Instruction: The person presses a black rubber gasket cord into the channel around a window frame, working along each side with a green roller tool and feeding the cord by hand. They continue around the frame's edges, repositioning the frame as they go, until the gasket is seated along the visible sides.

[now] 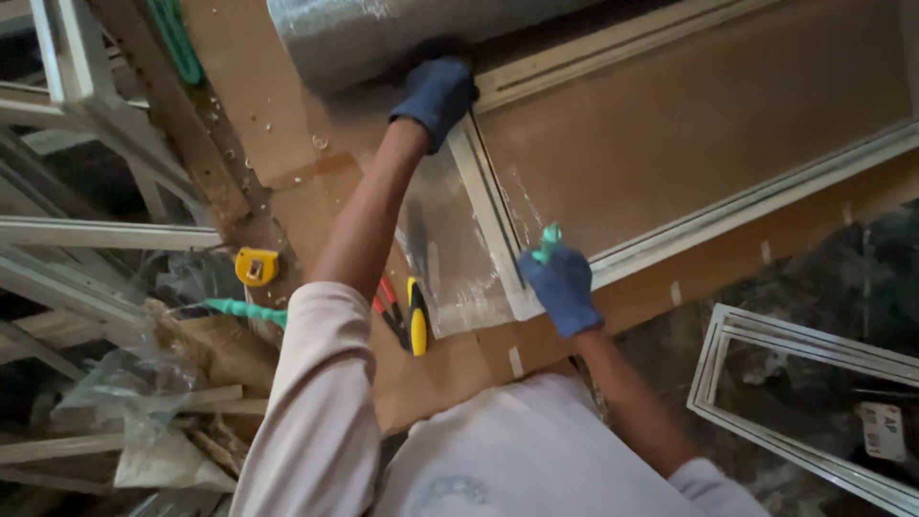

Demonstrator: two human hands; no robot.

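Brown board worktop (287,105), white frame (670,220), foil roll (383,33), yellow tape measure (257,266), pliers (407,314)

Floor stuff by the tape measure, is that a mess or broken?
Messy, yes. Left of the yellow tape measure, crumpled plastic and paper scraps lie heaped with loose wood strips. Small white bits are scattered on the brown board. Nothing looks plainly broken.

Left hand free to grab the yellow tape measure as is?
Probably not right away. The left hand is stretched forward, pressed on the silver roll. The yellow tape measure lies uncovered beside that forearm, so pulling back would likely reach it.
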